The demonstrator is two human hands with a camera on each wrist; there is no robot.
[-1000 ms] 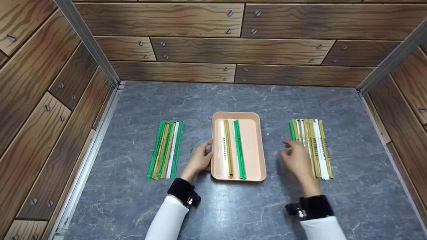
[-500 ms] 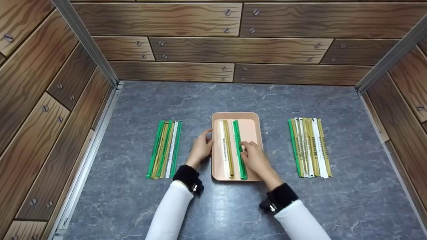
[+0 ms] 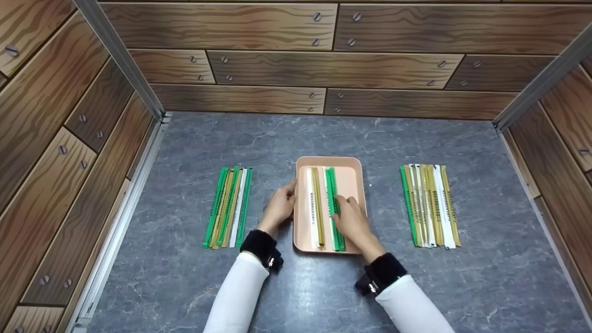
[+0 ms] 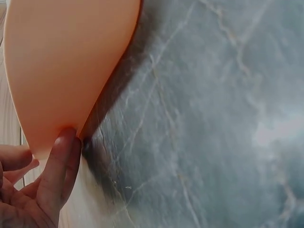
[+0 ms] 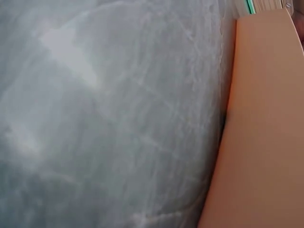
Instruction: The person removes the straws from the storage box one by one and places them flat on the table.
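A peach-coloured tray (image 3: pixel 354 185) sits in the middle of the table, holding long slim wrapped sticks with dark printing: a white stick (image 3: pixel 310 185), a gold stick (image 3: pixel 317 208) and green sticks (image 3: pixel 331 185) lying close together. My left hand (image 3: pixel 279 206) is at the tray's left side. In the left wrist view its fingertips (image 4: pixel 66 135) touch the outer wall. Above the tray, my right hand (image 3: pixel 354 224) pinches a green stick between thumb and index finger, covering part of it. The right wrist view shows the tray's outer wall (image 5: pixel 261 118), with the right fingers out of sight.
Several green, gold and white sticks (image 3: pixel 229 206) form a row left of the tray. To its right lies another row of mostly gold and white sticks (image 3: pixel 432 206). Wood-patterned panels (image 3: pixel 277 69) enclose the grey marbled table (image 3: pixel 296 296) at the back and sides.
My right hand has moved left from the right-hand row into the tray. The green sticks there have spread slightly apart. My left hand stays at the tray's left side.
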